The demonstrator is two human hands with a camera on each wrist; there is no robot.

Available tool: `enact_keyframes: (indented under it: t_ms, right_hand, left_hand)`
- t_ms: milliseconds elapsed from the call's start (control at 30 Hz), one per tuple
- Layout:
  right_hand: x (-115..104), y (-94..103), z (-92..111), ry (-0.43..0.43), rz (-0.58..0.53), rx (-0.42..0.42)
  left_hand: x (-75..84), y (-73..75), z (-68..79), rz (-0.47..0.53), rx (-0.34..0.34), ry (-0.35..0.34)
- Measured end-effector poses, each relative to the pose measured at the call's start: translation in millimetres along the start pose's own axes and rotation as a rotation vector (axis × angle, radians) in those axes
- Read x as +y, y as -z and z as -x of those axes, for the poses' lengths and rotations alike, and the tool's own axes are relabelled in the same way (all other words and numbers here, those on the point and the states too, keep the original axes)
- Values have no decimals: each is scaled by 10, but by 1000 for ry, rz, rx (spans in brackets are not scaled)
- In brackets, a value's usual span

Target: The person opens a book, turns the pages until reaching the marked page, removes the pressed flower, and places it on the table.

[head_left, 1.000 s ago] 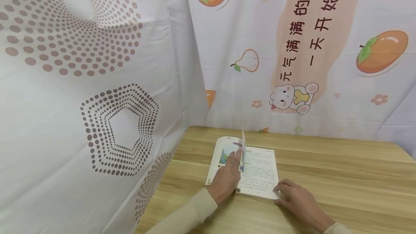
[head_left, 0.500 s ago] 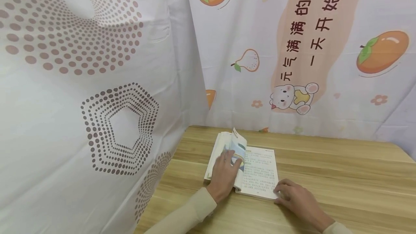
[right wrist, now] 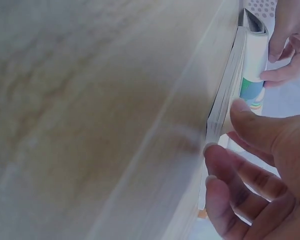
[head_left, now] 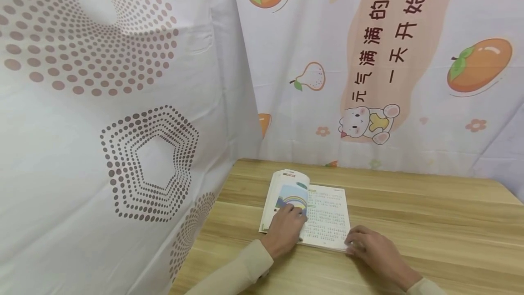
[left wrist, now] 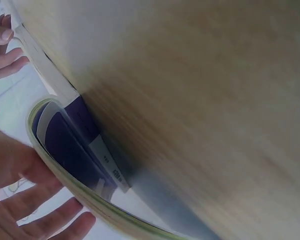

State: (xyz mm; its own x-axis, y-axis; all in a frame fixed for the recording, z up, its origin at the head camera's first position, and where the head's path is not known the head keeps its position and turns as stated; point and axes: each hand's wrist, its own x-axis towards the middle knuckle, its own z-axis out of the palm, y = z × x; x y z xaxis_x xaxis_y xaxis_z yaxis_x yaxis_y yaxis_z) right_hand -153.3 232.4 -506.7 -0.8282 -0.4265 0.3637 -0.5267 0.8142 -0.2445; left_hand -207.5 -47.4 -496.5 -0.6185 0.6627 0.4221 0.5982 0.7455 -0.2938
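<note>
An open book (head_left: 325,222) lies on the table, its right page full of small printed text. The curved left page shows a rainbow picture (head_left: 292,197). My left hand (head_left: 284,229) rests on the lower part of that left page near the spine, fingers spread and fairly straight in the left wrist view. At the book's lower right corner my right hand (head_left: 374,249) holds the edge, its fingers curled and its thumb (right wrist: 250,122) at the page edge. In the left wrist view, the bowed pages (left wrist: 85,190) arch up over the purple cover (left wrist: 82,117).
The wood-grain table (head_left: 409,213) extends to the right of the book. A white cloth with dotted patterns (head_left: 155,163) hangs at the left. Behind the table hangs another cloth with fruit prints (head_left: 479,65) and large characters.
The raised page has gone over to the left and lies down, showing the rainbow picture. My left hand has slid down this page towards the spine. The right hand stays at the corner.
</note>
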Motion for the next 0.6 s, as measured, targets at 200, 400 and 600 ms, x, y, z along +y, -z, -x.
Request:
enact_keyframes:
  t_ms: [200,400,600]
  right_hand:
    - [17,-4,-15,37,-10,28]
    - [-32,12,-9,23,47,25]
    - [-65,31,-14,-10,74,57]
  left_hand:
    - [-4,-39,11,-8,-1,-30]
    - [10,-53,32,-44,7,-56]
    - [19,-28,26,-66,24,-74]
